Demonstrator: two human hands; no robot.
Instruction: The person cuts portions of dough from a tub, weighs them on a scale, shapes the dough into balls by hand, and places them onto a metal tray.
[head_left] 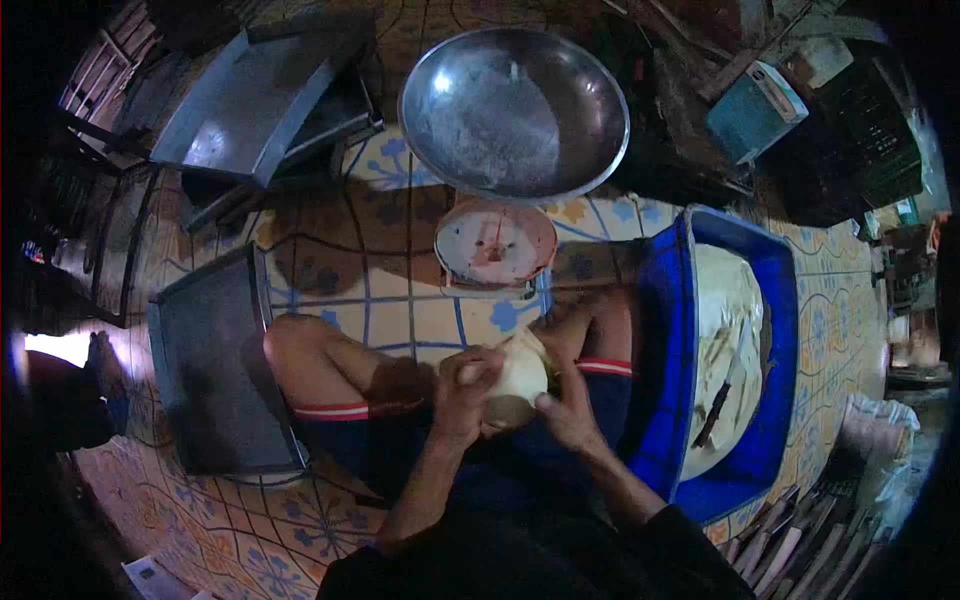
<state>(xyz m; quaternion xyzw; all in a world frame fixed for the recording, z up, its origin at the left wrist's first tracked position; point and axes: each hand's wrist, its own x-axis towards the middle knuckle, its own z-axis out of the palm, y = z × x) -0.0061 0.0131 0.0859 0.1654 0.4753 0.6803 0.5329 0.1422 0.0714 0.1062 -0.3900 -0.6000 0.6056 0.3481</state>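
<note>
Above my lap, a pale lump of dough [518, 372] is held between my two hands. My left hand [464, 392] wraps its left side, fingers curled against it. On the other side my right hand [570, 402] grips it, the thumb pressed on the near surface. The lower part of the lump is in shadow. To my right, a blue plastic tub [786, 380] holds a big mass of dough [728, 330], smooth on top with a dark gash and wrinkles along its middle. Ahead of me stands a dial scale [496, 245] with a wide metal bowl [515, 115] on top.
A dark metal tray [215, 370] lies by my left knee. Another metal tray [250, 100] rests on a stand at the back left. A teal box [757, 113] sits at the back right. Wooden slats [800, 545] lie on the patterned tile floor [390, 325] at lower right.
</note>
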